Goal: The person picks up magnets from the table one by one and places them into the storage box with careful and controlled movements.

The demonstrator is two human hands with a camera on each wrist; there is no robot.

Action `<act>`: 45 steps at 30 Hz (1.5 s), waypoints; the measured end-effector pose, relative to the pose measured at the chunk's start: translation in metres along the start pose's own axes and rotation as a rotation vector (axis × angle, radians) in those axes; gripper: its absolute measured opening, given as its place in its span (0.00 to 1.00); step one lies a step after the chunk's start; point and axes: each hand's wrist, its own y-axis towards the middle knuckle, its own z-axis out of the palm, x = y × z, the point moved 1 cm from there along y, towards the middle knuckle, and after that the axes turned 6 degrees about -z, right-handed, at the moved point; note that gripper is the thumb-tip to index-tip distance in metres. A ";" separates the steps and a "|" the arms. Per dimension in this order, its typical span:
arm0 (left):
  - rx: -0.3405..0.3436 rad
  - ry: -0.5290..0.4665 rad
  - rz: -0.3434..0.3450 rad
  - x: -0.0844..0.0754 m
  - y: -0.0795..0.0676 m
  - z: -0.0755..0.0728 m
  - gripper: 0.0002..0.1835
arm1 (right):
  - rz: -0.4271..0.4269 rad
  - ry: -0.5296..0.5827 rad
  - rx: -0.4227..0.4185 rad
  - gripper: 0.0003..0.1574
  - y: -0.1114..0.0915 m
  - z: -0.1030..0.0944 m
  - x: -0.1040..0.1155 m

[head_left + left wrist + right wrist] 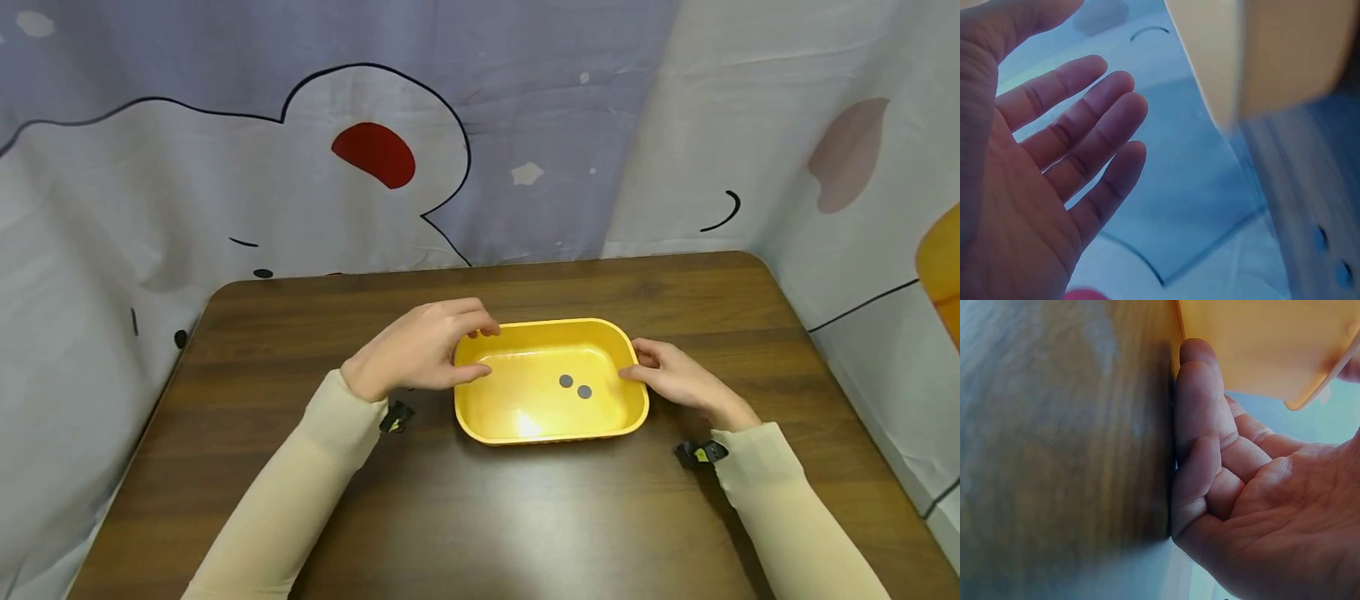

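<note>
A yellow rectangular tray with rounded corners stands on the wooden table. Two small grey round discs lie on its floor, right of the middle. My left hand hovers at the tray's left end, thumb and fingers apart; the left wrist view shows the palm bare and fingers loosely bent. At the right end, my right hand grips the tray's wall, thumb over the rim. In the right wrist view its fingers reach the tray's outer underside, close to the tabletop.
Two more small discs lie on the table in the left wrist view, mostly hidden in the head view. A printed curtain hangs behind the table and along its sides. An orange object shows at the far right edge.
</note>
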 end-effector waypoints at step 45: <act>0.110 0.106 -0.298 0.035 -0.113 0.052 0.10 | 0.024 -0.032 0.003 0.30 0.000 0.001 0.000</act>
